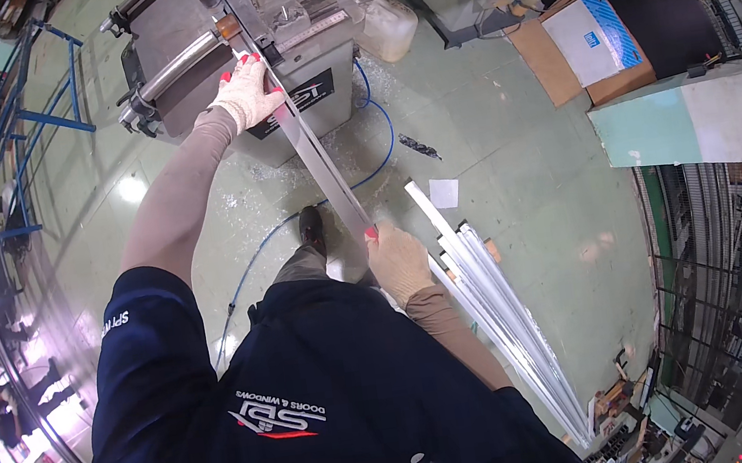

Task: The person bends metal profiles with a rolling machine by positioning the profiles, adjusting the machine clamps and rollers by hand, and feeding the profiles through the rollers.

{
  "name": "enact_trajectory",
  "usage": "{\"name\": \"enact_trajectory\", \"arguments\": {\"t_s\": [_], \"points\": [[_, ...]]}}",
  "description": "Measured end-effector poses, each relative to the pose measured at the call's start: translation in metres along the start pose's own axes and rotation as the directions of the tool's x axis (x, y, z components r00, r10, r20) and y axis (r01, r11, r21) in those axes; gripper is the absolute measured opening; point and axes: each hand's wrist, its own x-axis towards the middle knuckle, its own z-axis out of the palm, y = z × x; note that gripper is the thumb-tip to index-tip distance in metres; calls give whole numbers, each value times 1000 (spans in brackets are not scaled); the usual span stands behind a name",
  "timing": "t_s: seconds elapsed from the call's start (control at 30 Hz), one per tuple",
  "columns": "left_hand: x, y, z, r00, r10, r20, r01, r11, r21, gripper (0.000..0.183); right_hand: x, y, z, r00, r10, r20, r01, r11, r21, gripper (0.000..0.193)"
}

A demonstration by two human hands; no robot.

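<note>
Work at the grey machine (344, 64) looked to be at the stage of steadying a long strip (316, 159) against it. The strip, pale, narrow and straight-edged, ran from the machine's top back toward the wearer, its near part overhanging the floor (554, 198). The left hand (245, 95) lay over the strip at the machine's near edge, thumb spread away from the fingers; whether the fingers curled under, I could not tell. The right hand (399, 263) was closed on the strip's near end, pinching it, its underside hidden. The next move seemed to call for level support from the right hand and light guiding pressure from the left.

Both gloves were off-white, knit-looking, with red fingertips. The machine carried smooth, shiny cylinders (181, 66) on its left; a cloudy plastic jug (388, 28) stood to its right. A thin blue hose (391, 130) curved from its right side. Nearer the wearer and right of the machine, glossy white lengths (503, 308) lay bundled, slim and straight.
</note>
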Motion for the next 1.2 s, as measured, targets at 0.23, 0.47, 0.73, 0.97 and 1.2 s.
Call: {"name": "enact_trajectory", "arguments": {"t_s": [0.23,0.47,0.73,0.97,1.2], "points": [[11,-10,1,999,-16,-49,16,1000,-2,93,14,-6,3,998,-43,-43,42,999,-20,28],[3,-4,-15,989,-8,-147,-12,991,-134,70,25,-12,6,995,-61,-79,60,998,-18,29],[-46,9,-2,982,101,-159,-119,987,-104,78,25,-16,6,990,-131,-54,127,989,-71,29],[-41,-5,6,964,78,-256,-118,982,-145,74,37,-20,9,989,-123,-83,115,989,-91,29],[-27,-16,6,958,62,-281,-109,982,-153,72,51,-29,9,990,-114,-80,104,988,-113,31]]}}
